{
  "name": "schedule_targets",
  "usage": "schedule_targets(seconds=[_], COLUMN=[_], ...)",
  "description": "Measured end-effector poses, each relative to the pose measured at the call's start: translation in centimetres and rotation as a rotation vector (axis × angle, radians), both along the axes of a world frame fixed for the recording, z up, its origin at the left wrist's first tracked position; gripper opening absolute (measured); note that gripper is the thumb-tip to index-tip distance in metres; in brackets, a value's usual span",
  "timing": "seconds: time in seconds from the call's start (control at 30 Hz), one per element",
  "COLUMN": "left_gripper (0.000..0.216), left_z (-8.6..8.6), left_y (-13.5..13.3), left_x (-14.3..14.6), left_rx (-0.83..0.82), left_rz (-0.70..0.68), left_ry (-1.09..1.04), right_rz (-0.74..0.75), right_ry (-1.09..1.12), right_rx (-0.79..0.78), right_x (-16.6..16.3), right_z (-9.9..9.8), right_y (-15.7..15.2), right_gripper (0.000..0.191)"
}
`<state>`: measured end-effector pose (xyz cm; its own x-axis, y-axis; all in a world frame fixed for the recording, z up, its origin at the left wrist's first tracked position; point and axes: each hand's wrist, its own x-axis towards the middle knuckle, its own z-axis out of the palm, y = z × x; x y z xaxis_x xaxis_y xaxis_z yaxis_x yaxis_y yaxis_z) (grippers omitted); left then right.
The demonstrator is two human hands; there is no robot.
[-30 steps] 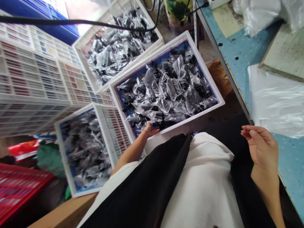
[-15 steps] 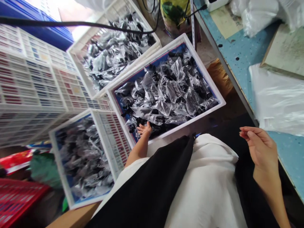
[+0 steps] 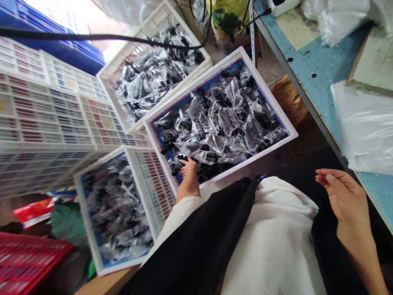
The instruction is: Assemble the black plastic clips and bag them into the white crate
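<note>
My left hand (image 3: 188, 166) reaches down into the near corner of a white crate (image 3: 284, 123) lined in blue. The crate is full of small clear plastic bags (image 3: 221, 119) with black parts inside. The fingertips press in among the bags, and they hide whether the hand grips one. A thin bracelet sits on that wrist. My right hand (image 3: 345, 194) hovers over my lap beside the blue worktable (image 3: 310, 53), palm turned inward, fingers loosely apart and holding nothing. My white and black clothing fills the lower middle of the view.
Two more white crates of the same bagged parts stand by: one behind (image 3: 153, 69), one lower left (image 3: 116, 209). Stacked white lattice crates (image 3: 39, 106) are at left and a red crate (image 3: 27, 262) at bottom left. A black cable (image 3: 92, 37) crosses above. Clear bags (image 3: 365, 127) lie on the worktable.
My left hand has moved from the crate's near rim further in among the bags. The right hand has stayed about where it was. The view has shifted slightly.
</note>
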<state>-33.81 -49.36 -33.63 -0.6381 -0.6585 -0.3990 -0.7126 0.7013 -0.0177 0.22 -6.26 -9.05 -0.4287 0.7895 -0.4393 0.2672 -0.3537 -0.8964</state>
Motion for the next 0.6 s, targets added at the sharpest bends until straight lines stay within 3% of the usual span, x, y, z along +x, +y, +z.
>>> schedule_targets(seconds=[0.1,0.3,0.5,0.6], left_gripper=[0.069,0.057,0.050,0.048], left_z=[0.6,4.0,2.6,2.7], left_y=[-0.3,-4.0,-4.4,-5.1], left_x=[-0.7,-0.6,1.6,1.2], left_rx=[-0.011,-0.075,0.017,0.115], left_rz=[0.009,-0.035,0.034,0.026], left_ry=[0.015,0.112,0.033,-0.013], right_rz=[0.010,-0.020,0.018,0.017], right_ry=[-0.002,-0.009,-0.065,-0.107], right_rx=[-0.012,0.017,0.035,0.022], right_x=[-0.3,-0.8,-0.8,-0.8], right_z=[0.0,0.4,0.2,-0.2], right_y=[0.0,0.1,-0.6,-1.1], right_gripper=[0.016,0.016,0.019,0.021])
